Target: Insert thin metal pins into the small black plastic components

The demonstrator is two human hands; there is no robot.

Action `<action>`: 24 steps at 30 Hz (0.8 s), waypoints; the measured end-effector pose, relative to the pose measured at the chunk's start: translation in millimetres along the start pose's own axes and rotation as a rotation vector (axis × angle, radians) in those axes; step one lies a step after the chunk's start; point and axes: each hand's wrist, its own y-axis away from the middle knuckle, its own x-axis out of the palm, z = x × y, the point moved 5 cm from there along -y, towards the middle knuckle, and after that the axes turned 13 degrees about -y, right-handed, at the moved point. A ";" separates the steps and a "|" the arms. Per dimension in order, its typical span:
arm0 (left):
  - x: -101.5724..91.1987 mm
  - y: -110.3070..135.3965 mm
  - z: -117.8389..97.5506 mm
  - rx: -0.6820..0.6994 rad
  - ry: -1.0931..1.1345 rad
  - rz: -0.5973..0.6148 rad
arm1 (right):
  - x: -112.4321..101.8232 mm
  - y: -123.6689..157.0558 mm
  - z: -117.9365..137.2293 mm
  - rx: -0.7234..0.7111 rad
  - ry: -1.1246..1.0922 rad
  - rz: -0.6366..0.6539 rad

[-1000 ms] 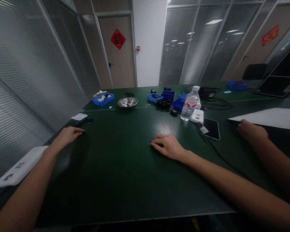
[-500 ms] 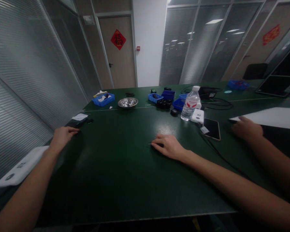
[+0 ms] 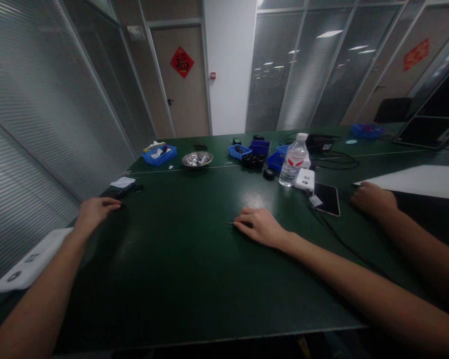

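My left hand (image 3: pixel 95 214) rests at the left side of the green table (image 3: pixel 179 279), thumb and fingers pinched together. A tiny dark thing (image 3: pixel 122 205) shows at its fingertips, too small to name. Just beyond that hand lie a black object (image 3: pixel 126 191) and a white paper slip (image 3: pixel 122 182). Near the middle of the table, my right hand (image 3: pixel 260 227) lies low with its fingers closed. From its fingertips a thin pale sliver (image 3: pixel 230 223) sticks out to the left; the rest of it is hidden under the fingers.
Another person's hand (image 3: pixel 374 200) is at the right, beside a white sheet (image 3: pixel 426 180). A water bottle (image 3: pixel 295 160), a white power bank (image 3: pixel 305 179) and a phone (image 3: pixel 327 199) stand or lie right of centre. Farther back are a metal dish (image 3: pixel 197 160) and blue trays (image 3: pixel 160 155).
The other person's hand has shifted slightly left. My own hands keep almost the same place and pose.
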 end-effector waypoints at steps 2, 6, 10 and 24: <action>2.7 -3.8 4.3 -0.012 0.000 0.006 | 0.1 -0.3 -0.2 -0.002 0.000 -0.005; 3.2 -4.4 3.4 0.005 -0.030 -0.008 | -0.6 -0.9 0.5 0.000 0.003 -0.008; -0.5 2.6 -12.0 0.064 -0.105 -0.045 | -2.1 -0.7 3.3 0.007 -0.009 0.011; -11.0 23.8 -51.6 -0.010 -0.268 -0.094 | 2.0 -0.2 -3.4 0.005 -0.005 0.009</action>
